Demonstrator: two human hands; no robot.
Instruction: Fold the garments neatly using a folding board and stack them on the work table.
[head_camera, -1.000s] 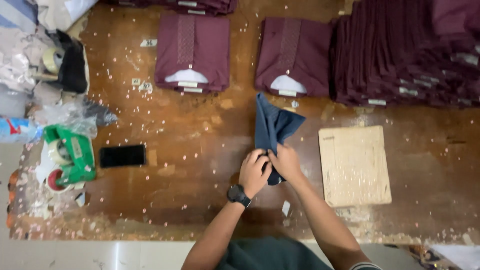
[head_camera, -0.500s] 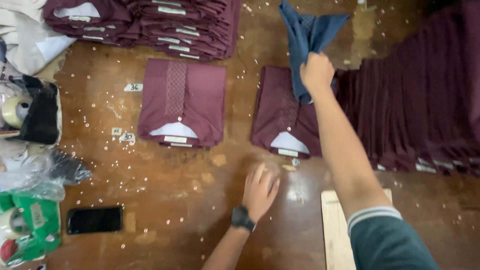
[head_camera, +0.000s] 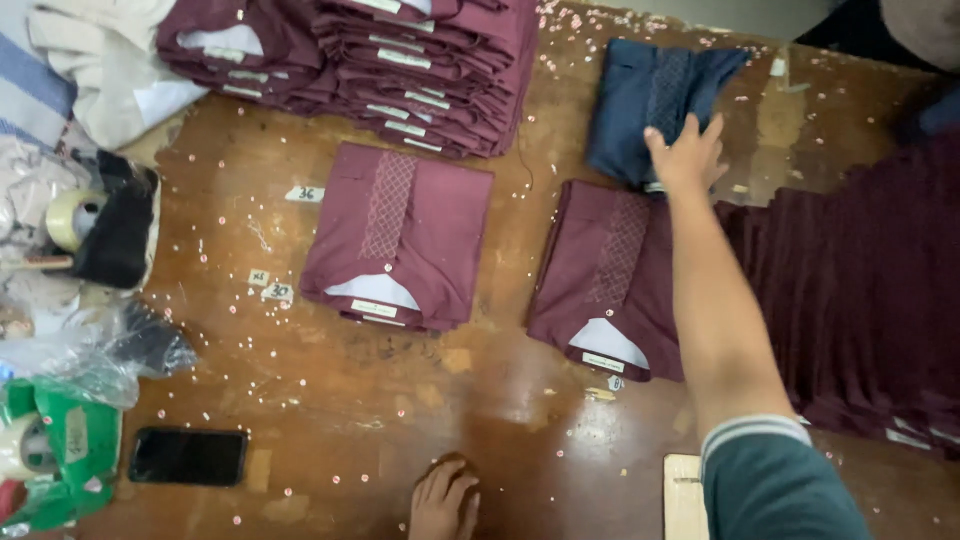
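On the far side of the wooden tabletop (head_camera: 330, 400), head view: the right hand (head_camera: 686, 155) lies open, fingers spread, palm pressed flat on a folded navy blue shirt (head_camera: 650, 100). This shirt rests beyond a folded maroon shirt (head_camera: 610, 275), just beside its far edge, and near a long overlapping row of maroon shirts (head_camera: 860, 300) at right. The left hand (head_camera: 443, 500) rests open at the near edge of the tabletop, fingers loosely extended, holding nothing. A second folded maroon shirt (head_camera: 395, 235) lies centre-left, with a stack of maroon shirts (head_camera: 400, 60) beyond it. Small paper size tags (head_camera: 305, 194) and scattered confetti-like specks lie between them. At left: a black smartphone (head_camera: 188, 456), a green tape dispenser (head_camera: 55, 460), a roll of tape (head_camera: 75, 218). The navy shirt is judged light, soft and limp; its fold would slump if pinched at one corner, so it is best taken flat, by both side edges of the fold.
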